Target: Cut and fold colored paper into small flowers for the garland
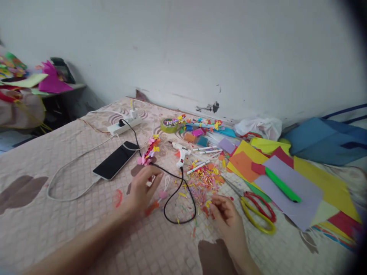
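Observation:
My left hand (142, 188) is curled with the thumb and fingertips nearly meeting; anything between them is too small to make out. Just past its fingers lies a white looped cord (167, 181) with a pink piece (163, 195), and an orange piece (152, 208) sits beside the wrist. Between thumb and finger, my right hand (228, 215) pinches a small yellow flower-like piece (208, 204), over a heap of tiny coloured scraps (205, 178). A white glue gun (181, 154) rests beyond both hands, its black cable looping between them. Behind my left hand is a decorated pink-and-yellow strip (149, 151).
Scissors (258, 212) with red and yellow handles lie right of my right hand. Coloured sheets (295, 191) carry a green cutter (282, 184). On the left are a phone (116, 160) on a charging cable and a power strip (124, 125). Tape (168, 125) stands near the wall.

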`<state>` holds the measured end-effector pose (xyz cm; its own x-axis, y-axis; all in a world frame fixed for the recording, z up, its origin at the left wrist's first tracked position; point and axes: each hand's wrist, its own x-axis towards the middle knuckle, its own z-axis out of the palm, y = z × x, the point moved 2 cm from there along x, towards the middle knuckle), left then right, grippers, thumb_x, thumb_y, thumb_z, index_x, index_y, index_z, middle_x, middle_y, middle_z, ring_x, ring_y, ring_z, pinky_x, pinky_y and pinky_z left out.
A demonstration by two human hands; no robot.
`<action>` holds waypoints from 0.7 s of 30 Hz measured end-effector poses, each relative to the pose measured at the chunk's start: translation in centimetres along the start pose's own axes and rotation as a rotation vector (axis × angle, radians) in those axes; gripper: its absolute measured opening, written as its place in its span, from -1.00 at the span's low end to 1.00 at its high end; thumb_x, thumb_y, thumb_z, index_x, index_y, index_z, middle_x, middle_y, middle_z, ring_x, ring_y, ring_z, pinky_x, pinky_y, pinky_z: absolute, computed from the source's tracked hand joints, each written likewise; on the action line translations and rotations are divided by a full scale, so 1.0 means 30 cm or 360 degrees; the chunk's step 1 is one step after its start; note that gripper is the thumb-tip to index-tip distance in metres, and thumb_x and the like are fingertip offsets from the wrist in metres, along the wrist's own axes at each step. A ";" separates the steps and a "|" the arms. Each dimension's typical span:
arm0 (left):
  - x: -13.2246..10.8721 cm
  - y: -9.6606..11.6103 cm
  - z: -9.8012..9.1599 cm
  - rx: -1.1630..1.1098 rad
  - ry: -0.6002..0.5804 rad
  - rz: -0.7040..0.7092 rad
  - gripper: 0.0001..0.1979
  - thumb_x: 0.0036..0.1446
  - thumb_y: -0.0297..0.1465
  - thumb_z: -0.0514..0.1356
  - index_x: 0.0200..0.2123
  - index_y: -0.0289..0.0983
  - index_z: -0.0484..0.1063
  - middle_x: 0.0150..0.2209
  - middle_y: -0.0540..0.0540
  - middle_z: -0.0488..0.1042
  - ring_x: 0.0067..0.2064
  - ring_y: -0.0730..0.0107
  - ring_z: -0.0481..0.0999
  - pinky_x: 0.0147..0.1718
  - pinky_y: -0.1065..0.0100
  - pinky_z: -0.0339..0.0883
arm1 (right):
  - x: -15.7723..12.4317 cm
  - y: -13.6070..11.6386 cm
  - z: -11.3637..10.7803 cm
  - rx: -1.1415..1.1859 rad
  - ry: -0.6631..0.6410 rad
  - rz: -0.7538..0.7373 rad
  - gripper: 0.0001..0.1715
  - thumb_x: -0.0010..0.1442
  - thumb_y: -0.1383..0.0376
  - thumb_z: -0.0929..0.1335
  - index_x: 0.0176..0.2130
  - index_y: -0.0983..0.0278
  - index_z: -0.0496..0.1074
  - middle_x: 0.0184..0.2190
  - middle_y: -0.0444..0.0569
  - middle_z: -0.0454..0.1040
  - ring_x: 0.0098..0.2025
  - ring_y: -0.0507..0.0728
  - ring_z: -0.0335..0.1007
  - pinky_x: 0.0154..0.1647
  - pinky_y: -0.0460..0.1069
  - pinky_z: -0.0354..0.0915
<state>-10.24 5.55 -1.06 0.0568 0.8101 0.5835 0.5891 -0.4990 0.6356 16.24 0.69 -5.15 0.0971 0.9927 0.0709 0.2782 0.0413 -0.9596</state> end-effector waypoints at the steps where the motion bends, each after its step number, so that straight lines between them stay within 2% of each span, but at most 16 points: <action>1: -0.009 0.014 0.009 -0.0037 -0.0072 0.0094 -0.90 0.13 -0.52 0.07 -0.37 -0.26 0.36 -0.37 -0.08 0.46 -0.32 0.36 0.41 -0.31 0.33 0.26 | 0.004 0.012 -0.005 0.0024 0.0022 0.0038 -0.75 0.13 0.22 0.32 -0.16 0.23 0.33 -0.39 -0.06 0.42 -0.40 0.06 0.35 -0.41 -0.08 0.30; 3: -0.024 0.037 0.030 -0.0067 -0.0243 0.0201 -0.87 0.12 -0.54 0.06 -0.40 -0.26 0.36 -0.35 -0.09 0.48 -0.30 0.33 0.41 -0.28 0.27 0.24 | 0.010 0.025 -0.014 0.0067 0.0032 0.0110 -0.75 0.14 0.22 0.31 -0.15 0.23 0.32 -0.42 -0.08 0.43 -0.44 0.05 0.35 -0.43 -0.08 0.31; 5: -0.034 0.048 0.044 -0.0102 -0.0277 0.0183 -0.88 0.10 -0.56 0.08 -0.35 -0.25 0.36 -0.34 -0.09 0.48 -0.27 0.31 0.43 -0.24 0.24 0.23 | 0.013 0.022 -0.022 0.0091 0.0038 0.0137 -0.78 0.16 0.22 0.30 -0.17 0.23 0.32 -0.44 -0.08 0.43 -0.44 0.05 0.35 -0.41 -0.07 0.32; 10: -0.037 0.053 0.062 -0.0077 -0.0217 0.0137 -0.84 0.07 -0.56 0.12 -0.27 -0.22 0.36 -0.33 -0.09 0.48 -0.25 0.28 0.43 -0.22 0.21 0.25 | 0.017 0.004 -0.050 0.0077 0.0105 0.0112 -0.80 0.16 0.24 0.29 -0.18 0.21 0.32 -0.42 -0.08 0.41 -0.43 0.06 0.36 -0.39 -0.05 0.34; 12: -0.035 0.054 0.070 -0.0056 -0.0276 0.0136 -0.82 0.08 -0.56 0.11 -0.25 -0.21 0.35 -0.31 -0.09 0.48 -0.23 0.27 0.43 -0.21 0.20 0.26 | 0.014 -0.001 -0.062 0.0067 0.0133 0.0084 -0.78 0.15 0.24 0.29 -0.16 0.21 0.32 -0.41 -0.06 0.41 -0.43 0.07 0.37 -0.40 -0.04 0.34; 16: -0.027 0.064 0.073 0.0028 -0.0220 0.0202 -0.82 0.09 -0.53 0.10 -0.23 -0.19 0.35 -0.32 -0.08 0.48 -0.23 0.28 0.43 -0.20 0.20 0.28 | 0.004 -0.015 -0.076 0.0022 0.0179 0.0001 -0.76 0.14 0.26 0.28 -0.14 0.20 0.33 -0.37 -0.06 0.40 -0.41 0.07 0.37 -0.37 -0.03 0.34; 21: -0.010 0.078 0.052 0.0130 -0.0136 0.0323 -0.83 0.09 -0.51 0.10 -0.24 -0.18 0.37 -0.33 -0.04 0.48 -0.25 0.29 0.44 -0.21 0.23 0.31 | -0.004 -0.029 -0.073 -0.0045 0.0154 -0.0125 -0.85 0.16 0.29 0.26 -0.23 0.23 0.37 -0.37 -0.06 0.41 -0.38 0.06 0.36 -0.34 -0.04 0.32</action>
<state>-7.63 4.60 -0.54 0.2468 0.7208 0.6477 0.6219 -0.6304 0.4645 18.08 0.28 -3.74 0.1654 0.9710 0.1728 0.3154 0.1140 -0.9421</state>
